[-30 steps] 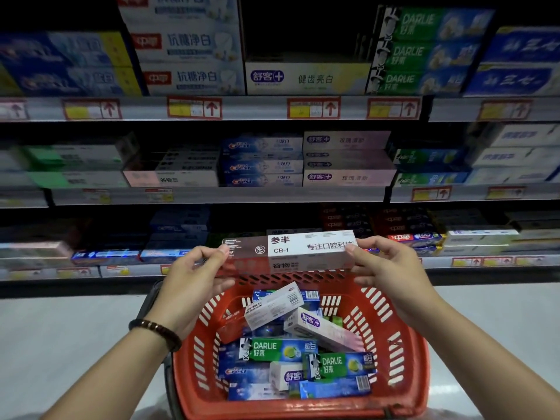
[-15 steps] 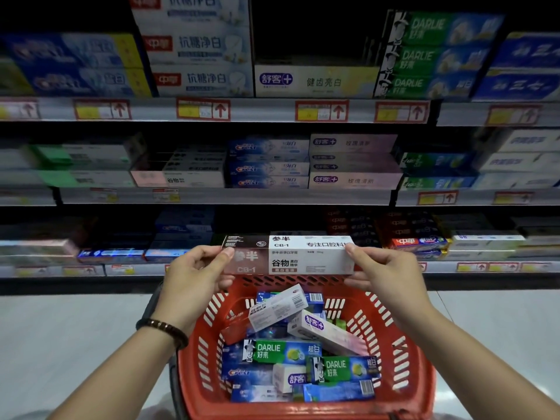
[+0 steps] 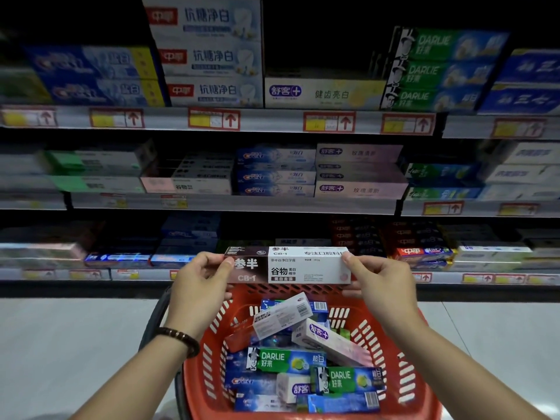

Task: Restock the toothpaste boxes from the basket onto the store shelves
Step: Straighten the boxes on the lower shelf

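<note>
A brown-and-white toothpaste box [image 3: 291,265] is held level above the red basket [image 3: 403,368]. My left hand [image 3: 200,286] pinches its brown left end and my right hand [image 3: 381,286] pinches its white right end. Its front face is turned toward me. Several more toothpaste boxes lie jumbled in the basket, among them two green Darlie boxes [image 3: 288,360] and a white-and-pink box [image 3: 330,341]. A stack of matching brown-and-white boxes [image 3: 194,177] sits on the middle shelf, up and to the left of the held box.
Three shelf levels packed with toothpaste boxes fill the view, with price tags along each shelf edge [image 3: 230,119]. The top shelf has a dark gap [image 3: 321,40] above a single white box. Pale floor [image 3: 75,344] lies on both sides of the basket.
Both hands have tipped the box so its front face now shows toward me. The view has shifted slightly toward the shelves.
</note>
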`<move>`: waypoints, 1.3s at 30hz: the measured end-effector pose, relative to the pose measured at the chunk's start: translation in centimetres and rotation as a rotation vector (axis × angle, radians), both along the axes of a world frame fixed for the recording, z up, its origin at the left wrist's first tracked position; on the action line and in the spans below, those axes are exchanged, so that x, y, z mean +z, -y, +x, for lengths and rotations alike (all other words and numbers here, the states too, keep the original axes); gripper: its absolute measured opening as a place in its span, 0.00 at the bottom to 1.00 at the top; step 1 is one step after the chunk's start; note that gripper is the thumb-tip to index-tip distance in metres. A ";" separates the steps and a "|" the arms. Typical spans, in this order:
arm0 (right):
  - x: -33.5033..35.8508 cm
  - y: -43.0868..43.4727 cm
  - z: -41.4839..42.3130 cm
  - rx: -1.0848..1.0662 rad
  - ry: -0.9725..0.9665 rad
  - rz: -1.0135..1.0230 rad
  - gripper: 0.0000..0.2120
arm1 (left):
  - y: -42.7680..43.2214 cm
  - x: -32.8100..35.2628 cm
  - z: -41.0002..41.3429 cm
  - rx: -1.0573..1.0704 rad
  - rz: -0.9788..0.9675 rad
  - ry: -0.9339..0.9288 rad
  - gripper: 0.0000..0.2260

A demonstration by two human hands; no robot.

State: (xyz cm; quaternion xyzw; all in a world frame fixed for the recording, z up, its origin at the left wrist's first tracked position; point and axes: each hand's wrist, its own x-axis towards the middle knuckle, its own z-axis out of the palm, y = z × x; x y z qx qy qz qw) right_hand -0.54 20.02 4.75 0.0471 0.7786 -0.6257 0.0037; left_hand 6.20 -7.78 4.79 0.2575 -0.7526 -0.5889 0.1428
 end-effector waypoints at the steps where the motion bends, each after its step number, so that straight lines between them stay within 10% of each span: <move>1: 0.0 0.1 0.1 -0.002 0.003 0.006 0.08 | 0.0 0.0 0.1 0.011 -0.022 0.002 0.05; 39: 5.9 10.5 1.4 0.032 -0.163 -0.031 0.09 | 5.9 5.9 0.8 0.246 -0.075 -0.173 0.16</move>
